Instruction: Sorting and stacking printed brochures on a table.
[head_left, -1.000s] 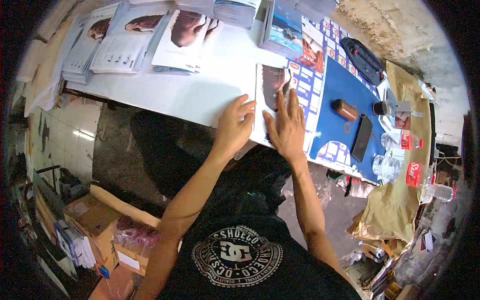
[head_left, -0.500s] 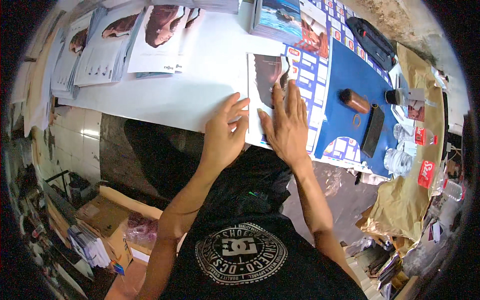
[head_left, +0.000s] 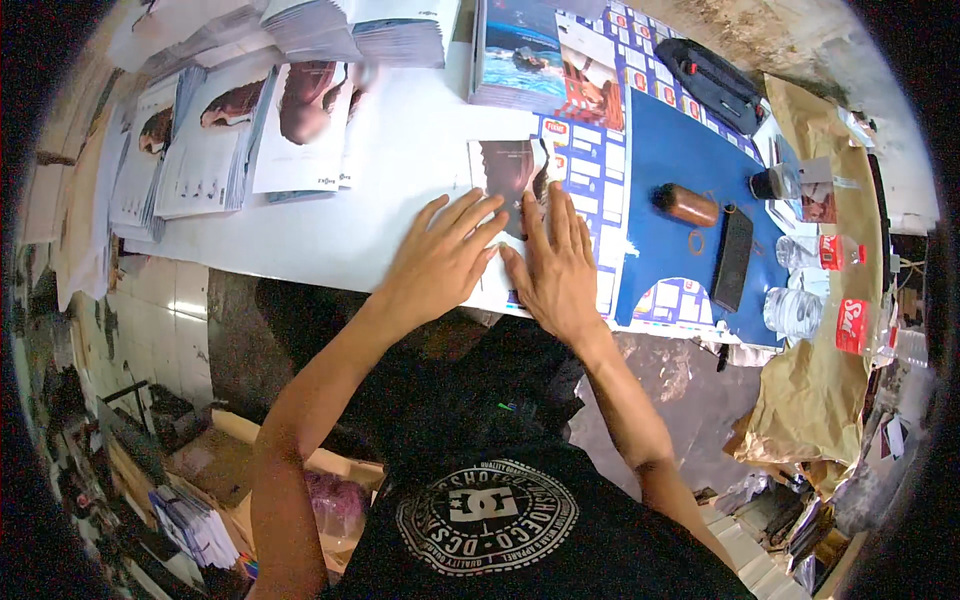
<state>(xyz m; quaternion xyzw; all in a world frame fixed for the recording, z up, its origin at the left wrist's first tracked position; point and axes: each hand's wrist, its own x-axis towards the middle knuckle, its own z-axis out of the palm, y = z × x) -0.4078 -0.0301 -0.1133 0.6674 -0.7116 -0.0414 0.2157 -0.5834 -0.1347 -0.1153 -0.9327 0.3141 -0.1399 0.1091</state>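
Observation:
A white booklet (head_left: 505,165) with a dark brown hair picture on its cover lies near the table's front edge. My right hand (head_left: 558,268) rests flat on its right part, fingers stretched out. Over its lower left edge my left hand (head_left: 440,250) lies with fingers spread, holding nothing. My hands hide the lower part of the booklet. To the left, matching booklets (head_left: 300,150) lie on the white table (head_left: 400,130), beside a fanned stack of booklets (head_left: 215,160).
Beyond the booklet stands a stack with a blue water picture (head_left: 520,65). A blue board (head_left: 655,140) at the right bears a brown cylinder (head_left: 686,204), a black block (head_left: 733,258) and a ring (head_left: 697,241). Plastic bottles (head_left: 795,312) and a black bag (head_left: 710,85) lie farther right.
My left hand has opened out from curled fingers and come down flat by the booklet's left edge. My right hand stays on the booklet. The whole view has shifted slightly.

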